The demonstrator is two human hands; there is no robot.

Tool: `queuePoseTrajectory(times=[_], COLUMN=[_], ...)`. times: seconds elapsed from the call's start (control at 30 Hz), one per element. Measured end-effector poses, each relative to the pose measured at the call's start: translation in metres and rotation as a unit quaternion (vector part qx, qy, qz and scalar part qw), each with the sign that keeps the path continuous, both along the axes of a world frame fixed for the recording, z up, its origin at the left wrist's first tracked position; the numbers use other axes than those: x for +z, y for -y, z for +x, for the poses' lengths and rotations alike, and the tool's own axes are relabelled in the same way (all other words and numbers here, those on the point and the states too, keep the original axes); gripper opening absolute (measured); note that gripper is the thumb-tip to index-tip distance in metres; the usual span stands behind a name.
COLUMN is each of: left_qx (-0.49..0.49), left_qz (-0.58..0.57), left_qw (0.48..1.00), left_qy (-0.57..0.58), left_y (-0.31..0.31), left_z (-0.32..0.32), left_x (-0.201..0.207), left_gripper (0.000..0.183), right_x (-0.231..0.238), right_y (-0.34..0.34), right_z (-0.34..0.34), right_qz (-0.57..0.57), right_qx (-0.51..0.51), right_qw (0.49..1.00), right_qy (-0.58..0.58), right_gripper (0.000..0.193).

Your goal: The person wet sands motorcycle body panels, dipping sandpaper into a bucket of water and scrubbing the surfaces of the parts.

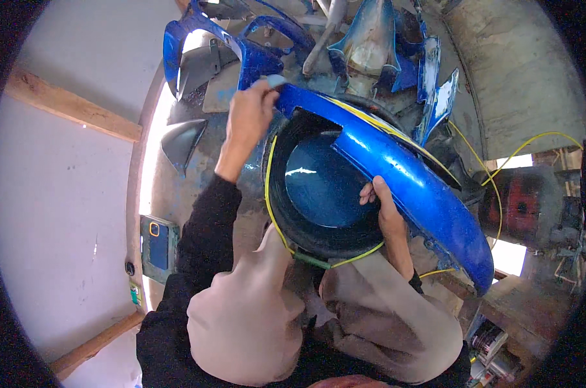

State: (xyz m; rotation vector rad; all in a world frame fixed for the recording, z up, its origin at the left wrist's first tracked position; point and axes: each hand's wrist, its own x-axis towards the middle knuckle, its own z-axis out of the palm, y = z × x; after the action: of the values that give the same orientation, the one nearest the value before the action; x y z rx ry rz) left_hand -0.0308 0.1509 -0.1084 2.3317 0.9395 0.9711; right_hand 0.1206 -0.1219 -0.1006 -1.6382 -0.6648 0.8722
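A long, curved, glossy blue body panel [412, 178] lies slantwise over a round black tub [325, 244] that holds dark water [315, 187]. At the panel's narrow far-left end is my left hand [248, 116], its fingers closed on a small pale grey-blue sheet [275, 81] pressed to the surface. I cannot make out what the sheet is made of. My right hand [389, 210] grips the panel's near edge about midway, thumb on top and fingers underneath, above the tub's right side. My knees flank the tub.
Beyond the tub lie a blue frame-like fairing [259, 59], a worn tapered cover [368, 48] and a scuffed blue-white piece [443, 100]. A dark triangular part [182, 143] and a phone [158, 244] are at left. At right are a red-black machine [519, 207], a yellow hose [532, 139] and cans [490, 339].
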Motion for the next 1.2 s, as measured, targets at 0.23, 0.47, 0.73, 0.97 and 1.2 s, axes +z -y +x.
queuePoseTrajectory(times=[0.23, 0.47, 0.73, 0.97, 1.2], left_qx=[0.058, -0.024, -0.064, 0.012, 0.034], left_qz=[0.028, 0.010, -0.007, -0.023, 0.028], left_qw=[0.992, 0.999, 0.997, 1.000, 0.997], left_qy=[-0.104, -0.032, -0.048, 0.001, -0.062], left_y=[-0.012, 0.049, 0.046, -0.002, 0.015], left_z=[-0.020, -0.007, 0.008, -0.005, -0.003], left_x=[-0.016, -0.001, 0.017, 0.009, 0.003], left_gripper=[0.020, 0.020, 0.020, 0.017, 0.018], right_x=[0.001, -0.008, 0.000, -0.001, 0.000], right_y=[-0.003, -0.006, 0.002, -0.004, -0.002], right_z=[-0.007, -0.002, 0.002, -0.005, -0.004], right_qz=[-0.004, -0.005, 0.005, 0.008, 0.003], right_qx=[0.026, 0.004, -0.004, 0.004, 0.008], right_qw=[1.000, 1.000, 1.000, 1.000, 1.000], right_qy=[-0.003, 0.000, -0.001, -0.008, -0.001], right_gripper=[0.050, 0.050, 0.048, 0.048, 0.046])
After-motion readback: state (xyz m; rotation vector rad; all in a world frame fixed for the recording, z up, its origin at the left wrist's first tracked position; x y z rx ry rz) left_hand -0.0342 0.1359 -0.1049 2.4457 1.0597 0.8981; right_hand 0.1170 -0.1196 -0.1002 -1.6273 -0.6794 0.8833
